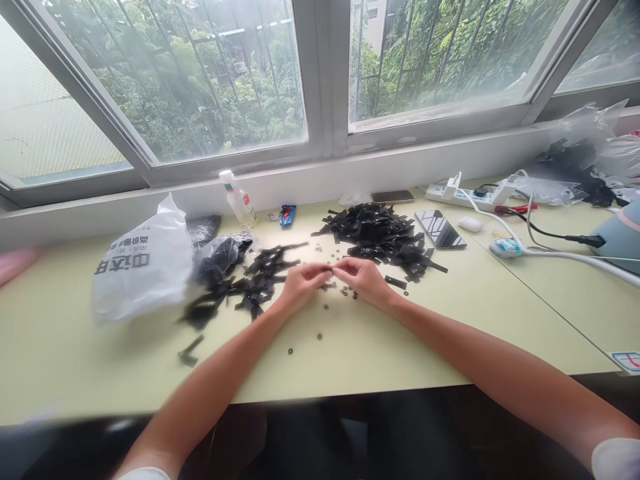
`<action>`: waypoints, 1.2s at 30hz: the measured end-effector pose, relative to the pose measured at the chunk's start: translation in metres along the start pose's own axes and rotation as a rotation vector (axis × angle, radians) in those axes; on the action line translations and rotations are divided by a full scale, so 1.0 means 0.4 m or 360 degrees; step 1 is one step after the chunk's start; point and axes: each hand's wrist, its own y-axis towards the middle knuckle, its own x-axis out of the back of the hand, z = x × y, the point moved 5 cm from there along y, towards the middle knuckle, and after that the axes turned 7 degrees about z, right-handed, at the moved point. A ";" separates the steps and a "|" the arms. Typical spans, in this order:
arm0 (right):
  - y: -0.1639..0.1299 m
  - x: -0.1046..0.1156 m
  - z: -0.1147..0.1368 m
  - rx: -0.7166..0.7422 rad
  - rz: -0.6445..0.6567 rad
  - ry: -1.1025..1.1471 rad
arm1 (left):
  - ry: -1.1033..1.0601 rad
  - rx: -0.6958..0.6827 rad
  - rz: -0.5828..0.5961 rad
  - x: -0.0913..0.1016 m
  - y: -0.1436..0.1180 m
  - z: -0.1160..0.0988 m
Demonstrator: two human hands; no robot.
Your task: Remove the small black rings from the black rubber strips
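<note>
My left hand (303, 283) and my right hand (361, 277) meet fingertip to fingertip over the pale green table (450, 333), both pinched on one small black strap piece (331, 270) between them. Small dark rings (320, 337) lie scattered on the table under and in front of my hands. A big pile of black strap pieces (383, 235) lies just beyond my right hand. A second, looser pile of black pieces (250, 280) spreads to the left of my left hand.
A white plastic bag (143, 263) and a clear bag of black parts (220, 257) sit at left. A small bottle (239, 199) stands by the sill. Two phones (440, 229), a power strip (463, 193), cables (550, 257) and more bags (585, 160) fill the right side.
</note>
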 end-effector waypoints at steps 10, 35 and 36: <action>0.004 -0.001 0.002 -0.0020 0.0047 0.0058 | -0.0013 0.0051 -0.0060 0.007 0.003 0.007; 0.000 -0.007 -0.002 -0.0186 0.0083 0.0221 | -0.0114 0.0032 -0.0101 0.011 0.010 0.026; 0.000 -0.007 -0.002 -0.0179 0.0080 0.0208 | -0.0115 0.0038 -0.0095 0.012 0.010 0.026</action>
